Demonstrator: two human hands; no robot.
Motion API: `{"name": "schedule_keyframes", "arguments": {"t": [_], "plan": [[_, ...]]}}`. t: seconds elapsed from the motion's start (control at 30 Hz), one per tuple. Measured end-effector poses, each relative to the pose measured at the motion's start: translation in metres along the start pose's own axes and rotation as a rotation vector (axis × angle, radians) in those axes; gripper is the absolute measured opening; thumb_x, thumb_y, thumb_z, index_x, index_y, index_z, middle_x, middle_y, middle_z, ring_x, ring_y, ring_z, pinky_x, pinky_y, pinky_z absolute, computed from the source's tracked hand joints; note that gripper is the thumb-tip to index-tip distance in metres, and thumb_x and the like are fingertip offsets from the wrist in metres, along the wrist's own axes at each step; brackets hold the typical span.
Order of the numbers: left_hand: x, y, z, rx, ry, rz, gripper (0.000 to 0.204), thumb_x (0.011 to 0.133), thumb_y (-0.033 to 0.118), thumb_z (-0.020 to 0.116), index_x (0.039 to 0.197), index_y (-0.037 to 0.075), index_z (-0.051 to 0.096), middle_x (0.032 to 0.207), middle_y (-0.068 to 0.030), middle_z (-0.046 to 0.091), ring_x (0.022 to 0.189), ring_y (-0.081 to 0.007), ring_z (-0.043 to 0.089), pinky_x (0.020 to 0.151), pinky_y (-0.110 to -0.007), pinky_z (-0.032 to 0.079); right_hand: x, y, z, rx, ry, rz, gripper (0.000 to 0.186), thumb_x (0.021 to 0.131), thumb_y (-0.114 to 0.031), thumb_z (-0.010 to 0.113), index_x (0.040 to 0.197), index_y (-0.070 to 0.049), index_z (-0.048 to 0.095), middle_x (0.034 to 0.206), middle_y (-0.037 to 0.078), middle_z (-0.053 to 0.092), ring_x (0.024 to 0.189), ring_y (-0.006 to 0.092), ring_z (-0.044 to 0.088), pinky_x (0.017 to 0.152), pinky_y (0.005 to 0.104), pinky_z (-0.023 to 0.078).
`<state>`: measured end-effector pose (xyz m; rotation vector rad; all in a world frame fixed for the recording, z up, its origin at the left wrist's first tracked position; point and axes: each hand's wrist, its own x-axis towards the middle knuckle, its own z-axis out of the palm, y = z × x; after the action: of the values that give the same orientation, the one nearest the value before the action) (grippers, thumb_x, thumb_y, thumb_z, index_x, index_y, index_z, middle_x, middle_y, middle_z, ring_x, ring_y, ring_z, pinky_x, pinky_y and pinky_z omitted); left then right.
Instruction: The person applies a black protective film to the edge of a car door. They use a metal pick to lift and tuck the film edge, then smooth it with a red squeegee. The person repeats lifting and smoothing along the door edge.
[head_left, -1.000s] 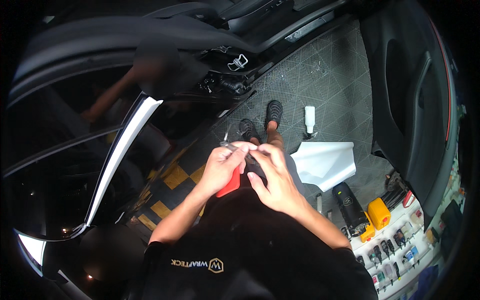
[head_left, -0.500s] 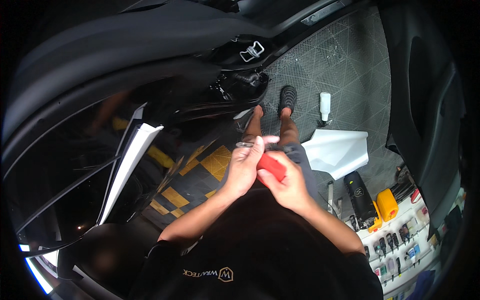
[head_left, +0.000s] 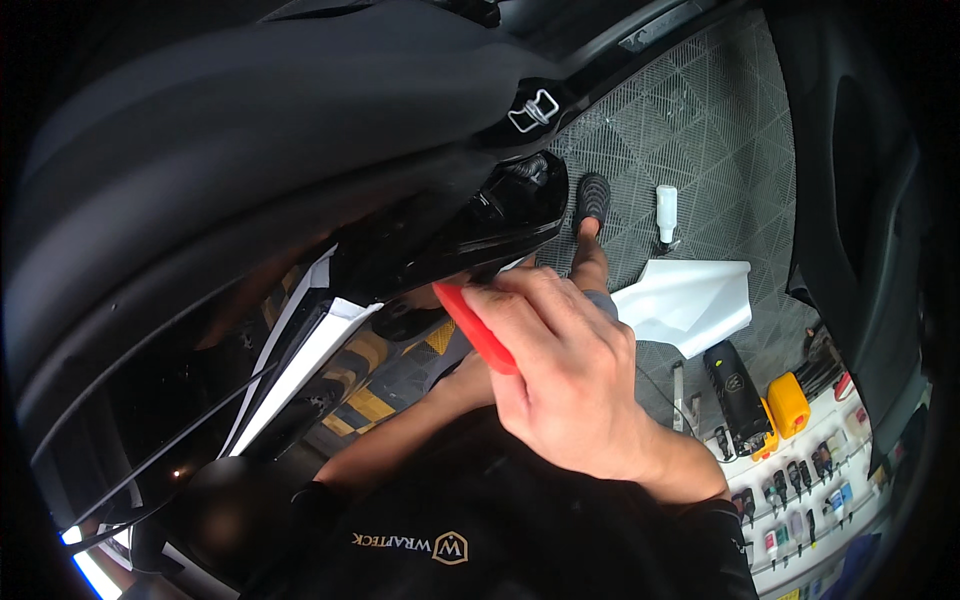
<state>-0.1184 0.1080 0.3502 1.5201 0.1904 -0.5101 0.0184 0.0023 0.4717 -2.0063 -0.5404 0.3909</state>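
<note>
My right hand (head_left: pixel 565 365) is raised in front of me, its fingers closed round a flat red squeegee (head_left: pixel 478 328). The squeegee points up and left toward a glossy black car panel (head_left: pixel 455 240). Behind it, lower down, is my left hand (head_left: pixel 480 380); only the part by the wrist shows and its fingers are hidden. To the left, a long white strip (head_left: pixel 295 385) runs along the edge of the black car part, apart from both hands.
A silver latch loop (head_left: pixel 533 111) sits on the dark car body. On the grey grid floor (head_left: pixel 690 130) lie a white bottle (head_left: pixel 666 212) and a white sheet (head_left: pixel 690 305). A black case (head_left: pixel 735 395), a yellow container (head_left: pixel 788 403) and a rack of small tools (head_left: pixel 800 500) stand at lower right.
My right hand has risen toward the car panel with the squeegee, away from my left hand. My left hand, visible before with a small clear or shiny thing at its fingers, is now mostly covered.
</note>
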Motion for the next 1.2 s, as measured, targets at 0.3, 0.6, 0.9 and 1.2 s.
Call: {"name": "schedule_keyframes", "arguments": {"t": [0.3,0.6,0.9,1.2], "plan": [[-0.012,-0.015,-0.016,0.638,-0.473,-0.28,0.035,0.095,0.037,0.065,0.107,0.006,0.076,0.111,-0.0192,0.076,0.111,-0.0376,0.071,0.096,-0.052,0.054,0.015,0.001,-0.009,-0.08,-0.095,0.099,0.041,0.075,0.008,0.067,0.114,-0.003,0.073,0.099,0.013,0.07,0.084,0.0366,0.073,0.069,0.0416,0.06],[-0.01,-0.011,-0.023,0.672,-0.552,-0.431,0.044,0.106,0.048,0.057,0.119,0.01,0.076,0.122,-0.0166,0.075,0.122,-0.0385,0.067,0.109,-0.052,0.049,0.002,0.051,0.013,-0.07,0.103,0.042,0.041,0.073,0.012,0.065,0.111,-0.002,0.073,0.103,0.014,0.072,0.092,0.035,0.073,0.077,0.0409,0.059],[0.009,0.012,-0.017,0.53,-0.609,-0.549,0.036,0.106,0.037,0.056,0.118,0.009,0.076,0.124,-0.0172,0.075,0.125,-0.0382,0.066,0.108,-0.051,0.05,0.001,0.014,-0.015,0.094,-0.044,0.162,0.032,0.082,0.009,0.068,0.111,-0.002,0.073,0.091,0.013,0.068,0.076,0.035,0.07,0.067,0.0402,0.057],[0.016,0.01,-0.017,0.492,-0.572,-0.463,0.036,0.106,0.037,0.056,0.119,0.009,0.075,0.126,-0.0169,0.074,0.127,-0.0375,0.064,0.109,-0.052,0.049,0.027,-0.003,-0.021,0.071,-0.145,0.126,0.032,0.083,0.009,0.065,0.112,-0.002,0.073,0.088,0.013,0.067,0.069,0.0339,0.068,0.062,0.0383,0.055]]}}
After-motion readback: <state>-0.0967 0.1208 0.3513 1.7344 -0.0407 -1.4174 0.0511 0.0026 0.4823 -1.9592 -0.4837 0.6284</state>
